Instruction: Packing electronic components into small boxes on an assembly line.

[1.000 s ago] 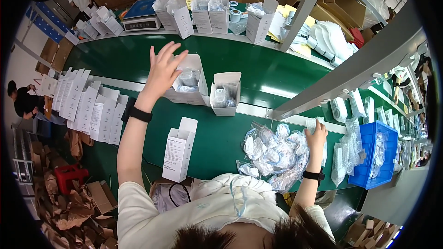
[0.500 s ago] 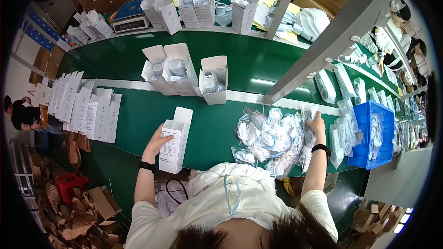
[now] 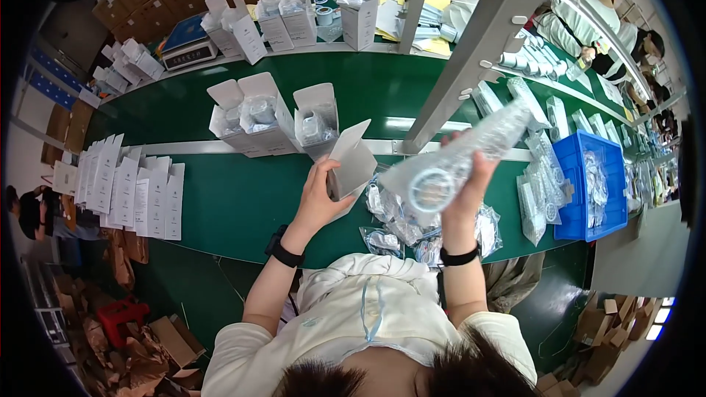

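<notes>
My left hand (image 3: 315, 197) is closed round a white carton (image 3: 354, 159), tilted with its flap up and its open top turned toward my right. In my right hand (image 3: 468, 190) is a bubble-wrapped package (image 3: 478, 136), held in the air just right of the carton and apart from it. A round, pale ring shape shows through the wrap at the package's lower end; motion blurs the rest. Below both hands lies a heap of small clear bags (image 3: 412, 229) with white and light-blue parts, partly hidden by the package and my right hand.
Three open filled cartons (image 3: 254, 121) stand beyond my left hand. Folded white cartons (image 3: 136, 191) line the left. More bubble-wrapped packages (image 3: 535, 202) lie beside a blue bin (image 3: 573, 206) on the right. A grey metal post (image 3: 463, 66) rises from the green table (image 3: 228, 231).
My left hand has brought the carton up and to the right, tilting it. My right hand has lifted the bubble-wrapped package from beside the heap and moved it left toward the carton.
</notes>
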The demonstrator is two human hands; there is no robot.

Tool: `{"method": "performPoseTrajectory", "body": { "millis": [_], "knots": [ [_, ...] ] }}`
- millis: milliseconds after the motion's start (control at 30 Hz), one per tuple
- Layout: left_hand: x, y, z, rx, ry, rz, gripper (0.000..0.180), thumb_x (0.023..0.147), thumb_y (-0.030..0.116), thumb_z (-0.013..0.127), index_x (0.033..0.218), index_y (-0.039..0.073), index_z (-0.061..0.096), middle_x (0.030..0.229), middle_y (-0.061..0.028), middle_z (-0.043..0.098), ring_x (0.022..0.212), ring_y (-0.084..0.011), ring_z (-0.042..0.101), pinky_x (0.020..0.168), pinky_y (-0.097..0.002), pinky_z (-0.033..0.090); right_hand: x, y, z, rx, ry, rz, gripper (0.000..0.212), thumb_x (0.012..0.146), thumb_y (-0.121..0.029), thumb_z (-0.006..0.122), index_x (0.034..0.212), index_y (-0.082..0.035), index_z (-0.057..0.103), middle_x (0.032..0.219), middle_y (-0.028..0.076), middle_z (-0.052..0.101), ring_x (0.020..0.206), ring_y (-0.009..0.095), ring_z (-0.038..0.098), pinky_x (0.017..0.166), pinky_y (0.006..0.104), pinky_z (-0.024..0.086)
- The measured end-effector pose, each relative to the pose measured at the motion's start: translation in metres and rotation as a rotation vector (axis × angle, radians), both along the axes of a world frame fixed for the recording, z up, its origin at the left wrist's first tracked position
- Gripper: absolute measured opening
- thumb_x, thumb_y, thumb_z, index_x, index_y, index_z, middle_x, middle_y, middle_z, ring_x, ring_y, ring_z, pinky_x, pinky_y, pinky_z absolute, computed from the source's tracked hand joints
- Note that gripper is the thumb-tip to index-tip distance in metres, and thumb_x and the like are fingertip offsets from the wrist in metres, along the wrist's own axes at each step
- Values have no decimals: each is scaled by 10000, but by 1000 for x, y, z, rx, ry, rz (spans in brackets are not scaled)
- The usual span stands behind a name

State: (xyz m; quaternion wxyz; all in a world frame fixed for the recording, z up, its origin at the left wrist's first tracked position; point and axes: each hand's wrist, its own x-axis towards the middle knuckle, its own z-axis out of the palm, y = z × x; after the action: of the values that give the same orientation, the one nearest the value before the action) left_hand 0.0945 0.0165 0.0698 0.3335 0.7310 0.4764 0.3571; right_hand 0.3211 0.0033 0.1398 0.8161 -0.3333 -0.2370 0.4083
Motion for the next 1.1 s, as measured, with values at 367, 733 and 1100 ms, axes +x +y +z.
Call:
{"method": "performPoseTrajectory", "body": {
  "millis": [367, 733, 1100],
  "knots": [
    [27, -31, -38, 51, -214, 347, 733, 585, 60, 778, 1055, 36, 216, 1181, -251, 389, 1042, -307, 485, 815, -360, 424, -91, 19, -71, 111, -515, -72, 777, 703, 17, 640, 1275, -99, 126, 1248, 118, 279, 1134, 191, 334, 949, 323, 298],
    [39, -37, -40, 166, -337, 341, 694, 588, -13, 751, 999, 94, 202, 1230, -265, 337, 1086, -356, 433, 900, -396, 359, -45, 31, -43, -156, 12, 16, 681, 734, -15, 649, 1249, -68, 206, 1192, 126, 381, 1095, 202, 378, 921, 318, 322],
    [53, -33, -46, 245, -306, 418, 699, 602, 7, 757, 1026, 104, 210, 1257, -221, 307, 1129, -287, 383, 932, -373, 329, -91, 0, -56, 80, -1376, -100, 519, 662, -133, 711, 1119, -118, 465, 976, 145, 474, 951, 303, 445, 810, 401, 367]
  ]
}}
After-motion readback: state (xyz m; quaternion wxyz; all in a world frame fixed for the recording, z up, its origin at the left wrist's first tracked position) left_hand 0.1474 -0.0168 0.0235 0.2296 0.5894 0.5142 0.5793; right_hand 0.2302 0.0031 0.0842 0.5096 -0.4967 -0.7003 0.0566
